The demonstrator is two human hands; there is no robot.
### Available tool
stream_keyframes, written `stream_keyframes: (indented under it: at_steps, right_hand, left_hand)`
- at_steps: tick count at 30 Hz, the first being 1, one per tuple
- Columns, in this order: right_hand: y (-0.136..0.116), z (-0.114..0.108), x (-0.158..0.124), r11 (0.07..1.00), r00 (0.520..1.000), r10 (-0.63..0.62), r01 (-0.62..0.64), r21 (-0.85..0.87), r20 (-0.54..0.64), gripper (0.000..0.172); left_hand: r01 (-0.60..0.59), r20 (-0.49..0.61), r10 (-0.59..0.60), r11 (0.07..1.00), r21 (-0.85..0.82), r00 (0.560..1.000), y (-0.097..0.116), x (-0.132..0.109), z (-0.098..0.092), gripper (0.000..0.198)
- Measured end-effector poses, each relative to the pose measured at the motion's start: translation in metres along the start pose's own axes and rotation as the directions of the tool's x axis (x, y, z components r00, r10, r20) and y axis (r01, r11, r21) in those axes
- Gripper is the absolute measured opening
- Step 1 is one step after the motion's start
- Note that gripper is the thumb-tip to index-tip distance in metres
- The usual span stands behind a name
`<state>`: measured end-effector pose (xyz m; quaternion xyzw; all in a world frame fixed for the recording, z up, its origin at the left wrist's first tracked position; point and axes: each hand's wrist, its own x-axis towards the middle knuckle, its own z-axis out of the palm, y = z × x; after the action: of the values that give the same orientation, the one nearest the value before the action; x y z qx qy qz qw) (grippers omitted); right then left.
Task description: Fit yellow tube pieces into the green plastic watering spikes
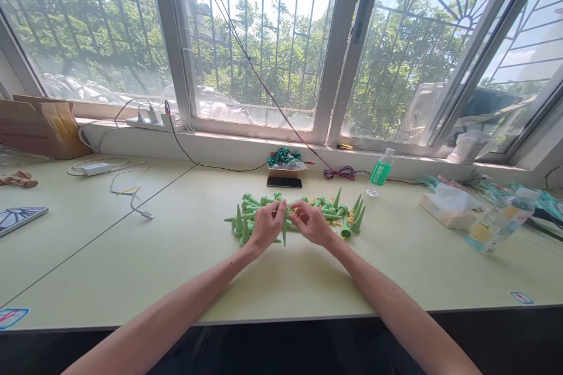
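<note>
My left hand is closed, its fingers pinching a green plastic watering spike whose tip points down toward the table. Close beside it, my right hand has its thumb and fingers drawn together at the top of that spike. Whatever is between the right fingertips is too small to make out. Around both hands lies a pile of similar green spikes, some standing on their wide ends and others on their sides. Small yellow pieces are scattered among them, mostly on the right.
Behind the pile are a black phone and a small box with green cord. A green-labelled bottle stands to the right, then a tissue box and another bottle. White cables lie on the left.
</note>
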<state>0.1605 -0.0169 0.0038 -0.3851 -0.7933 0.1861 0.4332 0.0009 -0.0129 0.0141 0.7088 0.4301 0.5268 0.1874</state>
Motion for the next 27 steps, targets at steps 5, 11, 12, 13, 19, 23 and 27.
stream_keyframes:
  at_steps: [5,11,12,13,19,23,27]
  right_hand:
    - [0.002,0.001,0.000,1.000,1.000,-0.014,0.014,0.011,0.004,0.028]
    - [0.009,0.003,0.002,1.000,1.000,-0.019,0.019,-0.021,-0.011,0.025]
    - [0.010,0.003,0.002,1.000,1.000,-0.020,0.019,-0.024,-0.013,0.024]
    - [0.011,0.004,0.002,0.999,1.000,-0.019,0.019,-0.025,-0.016,0.023]
    - [0.013,0.005,0.001,1.000,1.000,-0.015,0.015,0.008,-0.005,0.020]
    - [0.014,0.005,0.001,0.999,1.000,-0.031,0.031,0.028,0.002,0.017]
    - [0.013,0.005,0.001,0.999,1.000,-0.028,0.028,0.019,-0.001,0.015]
  left_hand:
    - [0.032,0.008,-0.032,0.999,-0.019,0.999,0.000,0.000,0.000,0.044]
    - [0.041,0.025,-0.041,0.999,-0.032,0.999,-0.002,0.000,0.000,0.043]
    - [0.043,0.026,-0.042,0.999,-0.032,0.999,-0.002,0.000,0.000,0.044]
    - [0.046,0.028,-0.045,0.998,-0.031,0.999,-0.003,0.000,0.000,0.044]
    - [0.047,0.030,-0.046,0.998,-0.031,0.999,-0.005,0.001,0.001,0.044]
    - [0.067,0.041,-0.066,0.997,-0.035,0.997,-0.005,0.001,0.001,0.045]
    - [0.072,0.047,-0.070,0.997,-0.039,0.996,-0.005,0.001,0.000,0.044]
